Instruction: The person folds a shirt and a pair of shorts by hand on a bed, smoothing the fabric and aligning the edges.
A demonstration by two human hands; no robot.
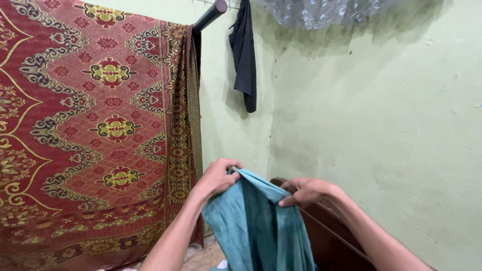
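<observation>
Head view: person stands facing a corner, both arms out low in frame. Left hand (219, 176) is closed on the top edge of a teal cloth (256, 226), fingers curled over the fold. Right hand (307, 191) pinches the same cloth just beside it, thumb and fingers narrow on the fabric. Cloth hangs down between the two forearms, bunched at the top, draping out of frame at the bottom. Behind the right hand, a dark brown wooden frame (331, 241), partly hidden. To the left, a red patterned sheet (100, 125) hangs over a dark rail (211, 14), covering that side. On the pale green wall (381, 125), a dark garment (244, 55) hangs near the corner; grey lace fabric (331, 11) at top edge.
</observation>
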